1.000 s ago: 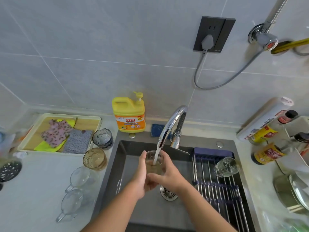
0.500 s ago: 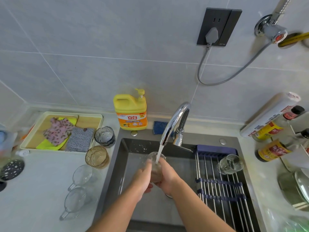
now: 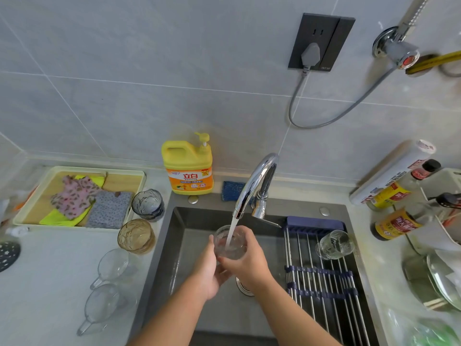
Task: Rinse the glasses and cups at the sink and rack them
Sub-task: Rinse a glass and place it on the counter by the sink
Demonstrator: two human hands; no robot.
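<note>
A clear glass [image 3: 228,242] sits upright under the running faucet [image 3: 257,182], over the dark sink [image 3: 189,221]. My right hand [image 3: 245,264] wraps its right side and my left hand [image 3: 208,269] cups it from the left and below. Water streams into it. On the roll-up rack [image 3: 324,285] over the sink's right half lies one ribbed clear glass [image 3: 334,244] on its side. On the left counter stand a blue-grey glass [image 3: 147,204], an amber glass [image 3: 136,236] and two clear handled cups [image 3: 112,267] [image 3: 101,308].
A yellow detergent bottle [image 3: 187,168] and a blue sponge [image 3: 233,191] sit behind the sink. A tray with cloths [image 3: 79,196] lies at the left. Sauce bottles [image 3: 396,223], a roll and stacked dishes [image 3: 441,280] crowd the right counter.
The glass stays under the stream in both hands. It has gone from tipped and wrapped by both hands to upright with its rim showing.
</note>
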